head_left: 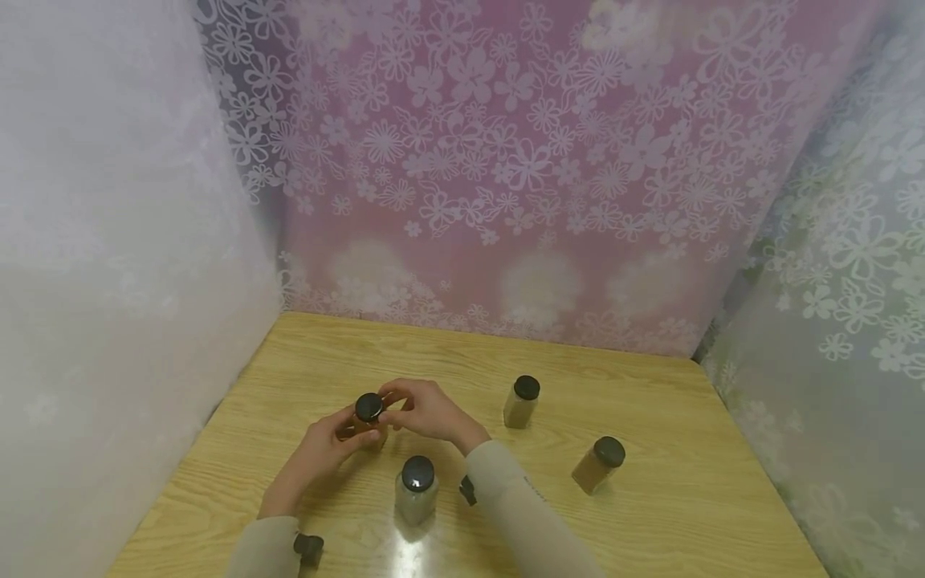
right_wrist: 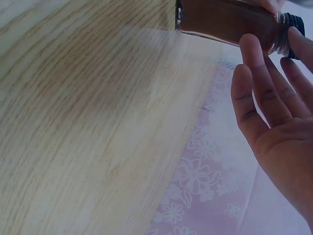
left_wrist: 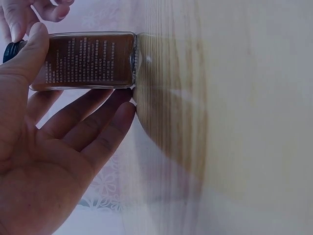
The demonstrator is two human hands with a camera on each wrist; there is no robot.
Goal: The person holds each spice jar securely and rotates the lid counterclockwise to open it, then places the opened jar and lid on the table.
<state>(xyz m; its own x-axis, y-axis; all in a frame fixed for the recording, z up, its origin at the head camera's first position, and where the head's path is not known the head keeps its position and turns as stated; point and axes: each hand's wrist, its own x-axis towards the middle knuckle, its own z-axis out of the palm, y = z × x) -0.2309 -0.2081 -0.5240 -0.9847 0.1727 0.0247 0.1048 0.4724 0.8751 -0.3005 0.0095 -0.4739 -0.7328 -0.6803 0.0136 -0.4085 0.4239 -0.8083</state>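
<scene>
A glass spice jar [left_wrist: 88, 61] of reddish-brown powder, printed with small white text, stands upright on the wooden table. My left hand [head_left: 318, 451] grips its body, thumb on one side and fingers on the other. At the top, my right hand [head_left: 432, 411] pinches the black lid [head_left: 369, 407] between thumb and fingers. The lid sits on the jar's neck, and glass threads show just below it in the right wrist view. The right hand's other fingers [right_wrist: 252, 83] stay loosely bent beside the glass.
Nearest my forearms stands a jar with pale contents [head_left: 416, 502] and a shiny black lid. Farther right are a jar of greyish-tan powder [head_left: 519, 409] and a jar of brown powder [head_left: 592, 471]. Flowered sheets [head_left: 491, 177] border the wooden table [head_left: 672, 417] at the back and sides.
</scene>
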